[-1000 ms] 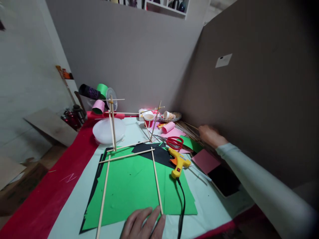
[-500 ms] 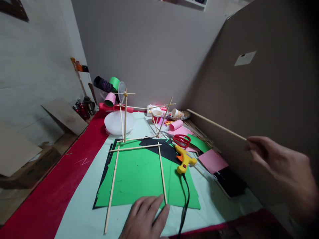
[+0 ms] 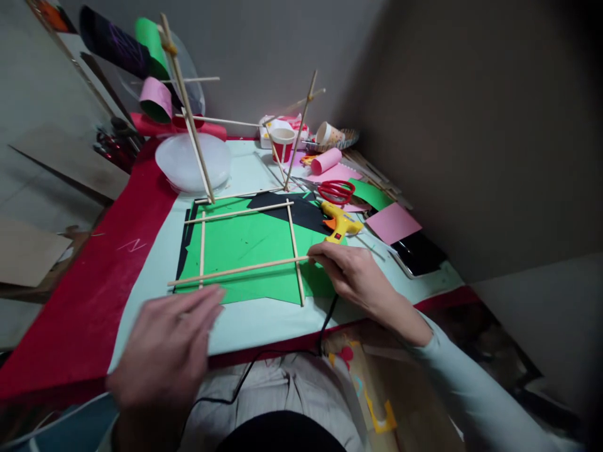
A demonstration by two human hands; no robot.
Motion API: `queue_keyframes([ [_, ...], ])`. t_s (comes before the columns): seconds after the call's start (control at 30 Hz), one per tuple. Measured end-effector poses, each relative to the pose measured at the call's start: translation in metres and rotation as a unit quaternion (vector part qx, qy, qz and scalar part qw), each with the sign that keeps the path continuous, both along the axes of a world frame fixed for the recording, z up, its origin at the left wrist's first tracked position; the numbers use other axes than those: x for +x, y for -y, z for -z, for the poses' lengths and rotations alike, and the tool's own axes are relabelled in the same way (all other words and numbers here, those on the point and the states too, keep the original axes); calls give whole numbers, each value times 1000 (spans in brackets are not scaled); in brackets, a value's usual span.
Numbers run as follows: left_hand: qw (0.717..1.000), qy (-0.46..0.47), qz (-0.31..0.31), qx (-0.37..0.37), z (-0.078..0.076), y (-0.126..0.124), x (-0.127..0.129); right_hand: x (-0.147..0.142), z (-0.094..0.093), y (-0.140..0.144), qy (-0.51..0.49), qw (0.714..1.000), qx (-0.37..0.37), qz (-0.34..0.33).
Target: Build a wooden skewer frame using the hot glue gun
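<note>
At left, the left hand point(image 3: 164, 345) hangs blurred near the left end of a wooden stick point(image 3: 249, 269); whether its fingers meet, or touch anything, I cannot tell. The stick spans the left side stick point(image 3: 203, 245) and right side stick point(image 3: 293, 235) above the green sheet point(image 3: 240, 242), resting on them or just over them. Farther right, the right hand point(image 3: 355, 276) pinches the stick's right end, presumably to leave its length free. The glue gun point(image 3: 340, 225) lies just beyond, probably for easy reach. Red cloth point(image 3: 89, 301) borders the table's pale covering point(image 3: 249, 326); a grey wall point(image 3: 282, 50) stands at the far side.
</note>
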State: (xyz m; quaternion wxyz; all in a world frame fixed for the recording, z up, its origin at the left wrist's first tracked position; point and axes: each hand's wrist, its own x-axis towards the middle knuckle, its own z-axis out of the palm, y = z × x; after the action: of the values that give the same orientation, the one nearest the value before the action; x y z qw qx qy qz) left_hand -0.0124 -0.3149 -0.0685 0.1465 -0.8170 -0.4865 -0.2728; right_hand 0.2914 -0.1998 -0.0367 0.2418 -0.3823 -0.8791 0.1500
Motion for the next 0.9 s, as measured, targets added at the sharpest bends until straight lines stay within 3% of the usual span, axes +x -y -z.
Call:
queue_keyframes([
  [0.03,1000,-19,-9,10,-2,-3,-6,0,3,1,17,1000,0,4],
  [0.1,993,30,-99,57,-7,-8,-8,2,6,3,47,999,-4,18],
  [0.17,990,52,-117,63,-10,-14,-2,2,5,5,85,996,-4,31],
  [0.4,996,44,-73,1,-4,-24,3,-6,-1,18,246,966,37,75],
  [0.47,997,35,-63,-1,-2,-24,0,-3,3,20,217,972,54,70],
  [0.57,998,24,-54,-3,3,-25,-6,9,7,17,87,988,104,71],
  [0.67,999,14,-42,6,12,-28,-18,20,6,17,-8,978,154,141],
  [0.77,999,-2,-16,28,23,-32,-35,14,3,29,7,975,155,156],
  [0.9,1000,-22,1,22,33,-36,-53,-13,11,50,104,983,143,57],
])
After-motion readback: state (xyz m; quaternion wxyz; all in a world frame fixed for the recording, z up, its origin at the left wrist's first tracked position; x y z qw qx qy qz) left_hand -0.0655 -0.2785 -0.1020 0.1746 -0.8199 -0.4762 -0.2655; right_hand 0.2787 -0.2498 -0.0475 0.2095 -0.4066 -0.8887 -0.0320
